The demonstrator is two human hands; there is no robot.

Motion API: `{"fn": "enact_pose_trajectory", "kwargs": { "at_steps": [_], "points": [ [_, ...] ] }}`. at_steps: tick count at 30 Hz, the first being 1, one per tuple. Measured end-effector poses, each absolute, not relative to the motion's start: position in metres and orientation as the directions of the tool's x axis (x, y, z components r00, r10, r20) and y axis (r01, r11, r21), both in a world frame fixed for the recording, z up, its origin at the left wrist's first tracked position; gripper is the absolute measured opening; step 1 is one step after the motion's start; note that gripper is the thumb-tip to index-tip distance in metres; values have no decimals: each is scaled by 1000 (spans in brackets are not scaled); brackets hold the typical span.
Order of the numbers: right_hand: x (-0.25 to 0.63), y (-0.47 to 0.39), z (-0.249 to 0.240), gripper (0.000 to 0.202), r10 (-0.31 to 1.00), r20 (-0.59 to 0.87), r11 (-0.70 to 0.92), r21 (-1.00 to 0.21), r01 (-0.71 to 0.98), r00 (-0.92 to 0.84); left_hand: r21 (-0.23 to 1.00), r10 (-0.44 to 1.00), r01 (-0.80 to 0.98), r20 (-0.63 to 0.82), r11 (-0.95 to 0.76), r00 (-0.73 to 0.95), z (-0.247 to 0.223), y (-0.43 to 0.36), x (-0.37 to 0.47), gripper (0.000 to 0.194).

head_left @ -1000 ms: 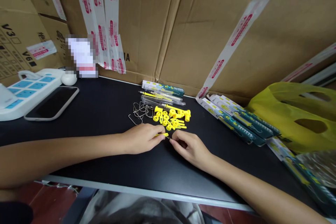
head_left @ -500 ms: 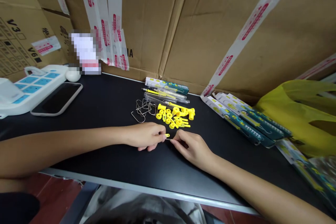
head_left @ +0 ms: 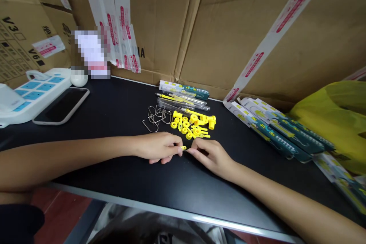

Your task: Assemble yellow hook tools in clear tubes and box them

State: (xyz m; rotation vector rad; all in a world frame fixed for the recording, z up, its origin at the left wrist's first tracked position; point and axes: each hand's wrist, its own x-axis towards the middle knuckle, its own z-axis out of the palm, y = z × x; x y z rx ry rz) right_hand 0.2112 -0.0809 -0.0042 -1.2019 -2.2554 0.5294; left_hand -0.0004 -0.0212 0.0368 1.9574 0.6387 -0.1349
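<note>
1 yellow bit [head_left: 184, 147]: at the tips of the left hand [head_left: 160, 147], near the right hand [head_left: 213, 155].
Left hand: thumb and finger pinch the yellow bit.
Right hand: thumb and finger pinch a thin wire [head_left: 185, 150]; its far end is too small to tell.
Pile [head_left: 201, 121]: yellow parts on the black table [head_left: 120, 181], just behind the hands.
Hooks [head_left: 156, 116]: bent metal, left of the pile.
Tubes [head_left: 183, 102]: clear, behind the pile.
Phone [head_left: 62, 106]: beside the power strip [head_left: 37, 90].

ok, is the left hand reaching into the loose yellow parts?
No, the left hand pinches a small yellow piece on the near side of the loose yellow parts, apart from them.
</note>
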Motion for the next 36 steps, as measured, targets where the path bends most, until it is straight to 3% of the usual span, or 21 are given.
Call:
{"fn": "enact_pose_trajectory", "kwargs": {
  "at_steps": [5, 9, 11, 18, 29, 36],
  "points": [
    [210, -81, -2, 25, 875, 284, 477, -644, 597, -393, 801, 451, 439, -241, -408, 859, 33, -28, 3, 23],
    [209, -83, -2, 23, 875, 304, 481, -634, 606, -376, 604, 523, 401, 30, -688, 852, 26, -37, 5, 21],
    [208, -85, -3, 23, 872, 314, 488, -629, 605, -377, 518, 525, 420, 67, -745, 849, 24, -40, 5, 20],
    [207, -86, -3, 26, 879, 330, 476, -651, 591, -344, 301, 515, 480, 43, -824, 856, 21, -40, 5, 19],
    [204, -88, -3, 25, 862, 318, 502, -649, 571, -395, 215, 464, 455, -7, -864, 886, 22, -41, 7, 23],
    [205, -88, 5, 25, 864, 195, 470, -641, 607, -464, 242, 462, 451, -13, -859, 887, 24, -38, 4, 28]
  ]
}}
